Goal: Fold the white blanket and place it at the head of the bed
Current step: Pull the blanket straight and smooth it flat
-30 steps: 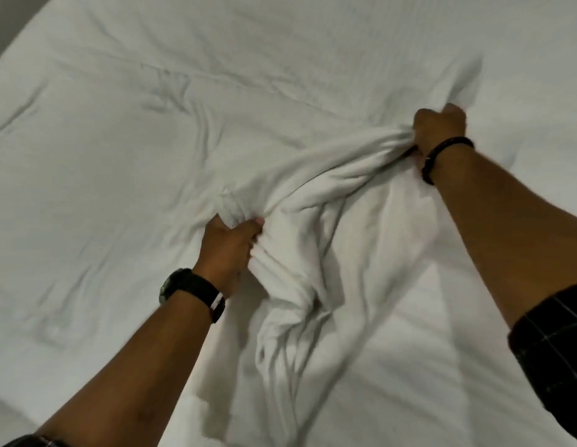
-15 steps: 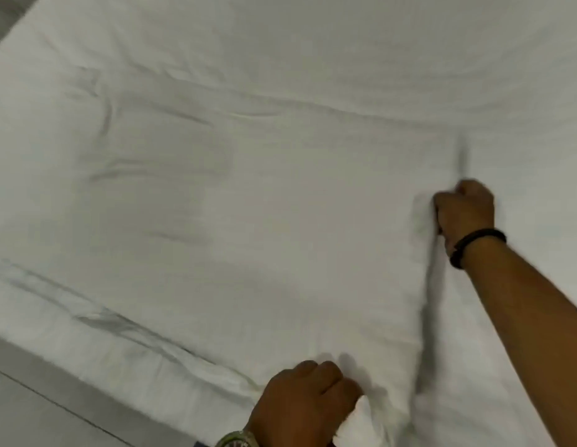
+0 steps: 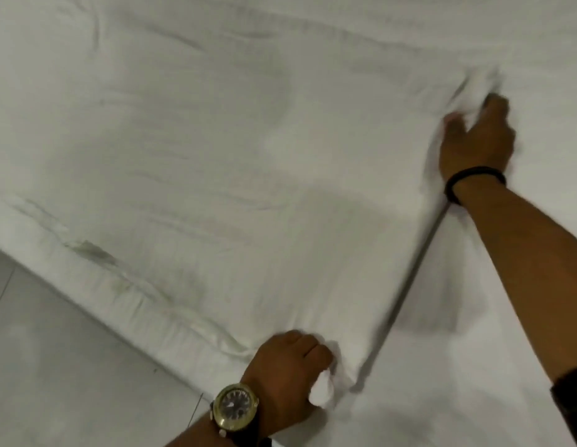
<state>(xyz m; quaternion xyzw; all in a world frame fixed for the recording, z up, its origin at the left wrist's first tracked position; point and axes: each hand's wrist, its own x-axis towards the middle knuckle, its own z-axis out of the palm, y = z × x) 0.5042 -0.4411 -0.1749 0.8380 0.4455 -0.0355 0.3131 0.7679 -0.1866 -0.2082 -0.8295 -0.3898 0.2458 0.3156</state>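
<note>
Bed | white blanket flat | left hand, right hand pinching corners

I count one white blanket spread over one bed. Two of my hands are in view: my left hand and my right hand. I wear one wristwatch on the left wrist and one black wristband on the right.
</note>
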